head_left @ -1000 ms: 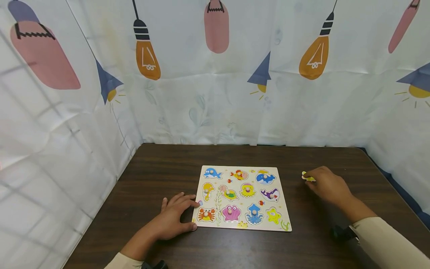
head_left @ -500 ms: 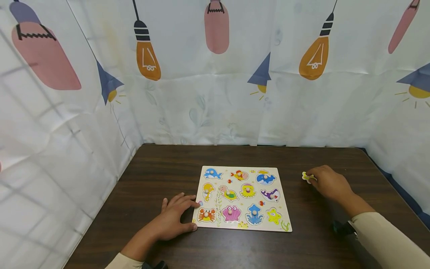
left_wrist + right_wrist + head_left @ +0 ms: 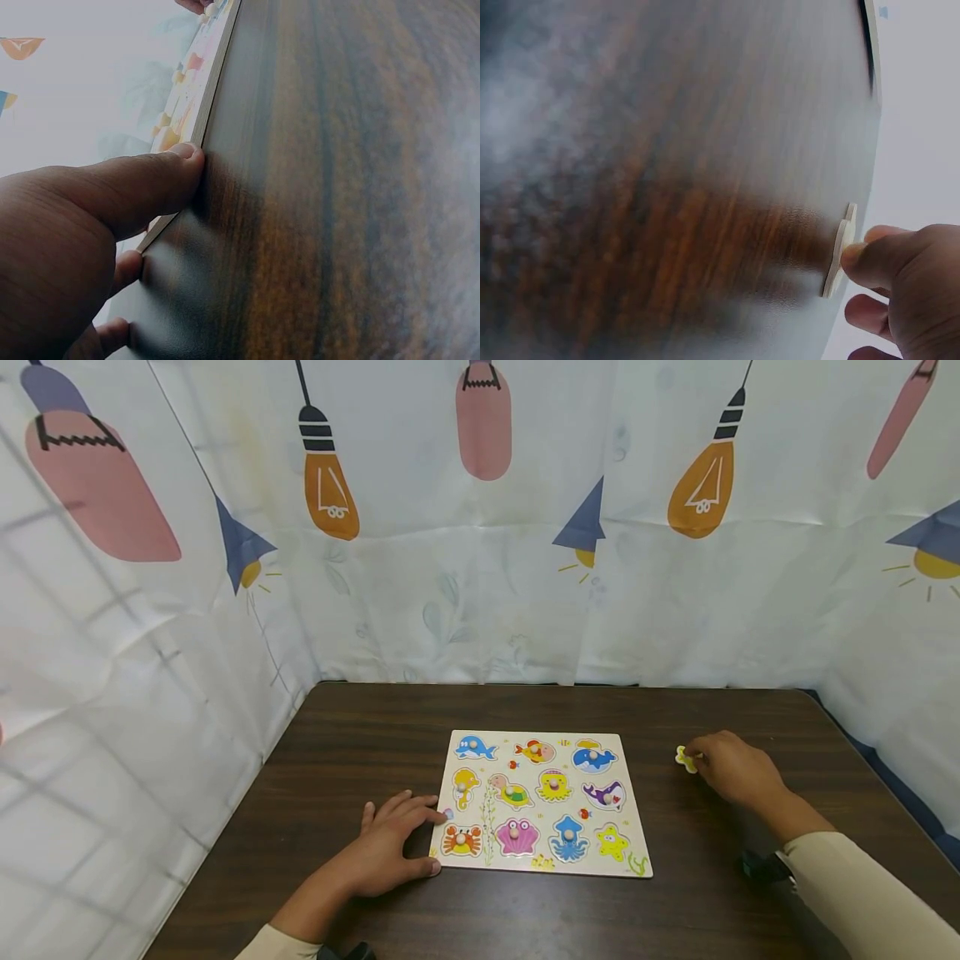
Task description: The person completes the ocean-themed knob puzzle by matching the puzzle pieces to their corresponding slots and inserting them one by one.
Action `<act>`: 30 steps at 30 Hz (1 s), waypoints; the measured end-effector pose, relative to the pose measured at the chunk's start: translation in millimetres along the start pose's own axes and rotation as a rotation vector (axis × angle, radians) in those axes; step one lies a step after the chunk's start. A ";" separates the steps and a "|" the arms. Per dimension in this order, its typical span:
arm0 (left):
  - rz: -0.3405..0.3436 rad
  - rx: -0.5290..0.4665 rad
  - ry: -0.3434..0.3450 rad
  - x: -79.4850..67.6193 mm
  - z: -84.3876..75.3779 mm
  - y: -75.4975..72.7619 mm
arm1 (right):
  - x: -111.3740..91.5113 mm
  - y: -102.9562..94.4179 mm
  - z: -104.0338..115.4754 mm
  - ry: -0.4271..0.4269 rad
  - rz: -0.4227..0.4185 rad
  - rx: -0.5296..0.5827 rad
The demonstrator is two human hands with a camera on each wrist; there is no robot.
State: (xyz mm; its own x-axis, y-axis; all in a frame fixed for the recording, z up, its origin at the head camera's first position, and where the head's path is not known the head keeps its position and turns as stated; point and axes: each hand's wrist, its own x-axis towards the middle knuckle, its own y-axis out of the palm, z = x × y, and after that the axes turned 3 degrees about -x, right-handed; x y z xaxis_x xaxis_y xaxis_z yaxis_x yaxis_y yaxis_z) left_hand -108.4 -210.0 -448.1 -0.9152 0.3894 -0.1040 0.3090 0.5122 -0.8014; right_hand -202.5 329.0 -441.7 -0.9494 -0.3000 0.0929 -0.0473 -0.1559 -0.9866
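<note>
A wooden peg puzzle board point(image 3: 542, 865) with sea-animal pieces lies on the dark table. At its left edge my left hand point(image 3: 390, 847) rests with spread fingers; the thumb point(image 3: 161, 187) touches the near left corner, and in the head view the index fingertip overlaps the edge. To the right of the board, my right hand point(image 3: 735, 768) pinches a small yellow star-shaped puzzle piece point(image 3: 684, 759) between thumb and fingers. In the right wrist view, the piece point(image 3: 838, 255) appears edge-on, close over the tabletop. The fingers hide part of it.
Pieces with round knobs, such as a crab point(image 3: 461, 841), a pink shell point(image 3: 525, 835) and a squid point(image 3: 567, 850), sit in the board. Its yellow star picture point(image 3: 611, 842) shows no knob. A printed white curtain point(image 3: 480, 610) hangs behind the table point(image 3: 360, 727).
The yellow star piece has turned a little in my right hand's fingers and shifted slightly. My left hand and the board look nearly unchanged.
</note>
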 end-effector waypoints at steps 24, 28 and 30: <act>0.013 -0.006 0.004 0.8 0.0 -2.6 | -18.0 -1.4 17.0 -0.129 -0.096 -0.005; 0.016 -0.006 0.004 0.9 -0.3 -2.6 | -20.5 -2.6 21.9 -0.134 -0.109 -0.013; 0.016 -0.007 0.001 0.9 -0.7 -2.7 | -21.7 -3.3 24.7 -0.136 -0.114 -0.016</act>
State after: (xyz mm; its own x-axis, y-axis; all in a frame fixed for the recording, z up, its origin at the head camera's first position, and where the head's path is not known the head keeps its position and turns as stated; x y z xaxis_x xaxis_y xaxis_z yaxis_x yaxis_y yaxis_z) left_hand -109.9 -210.5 -445.6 -0.9096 0.3989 -0.1161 0.3258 0.5113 -0.7953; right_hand -174.1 312.8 -437.1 -0.8869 -0.4061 0.2203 -0.1581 -0.1814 -0.9706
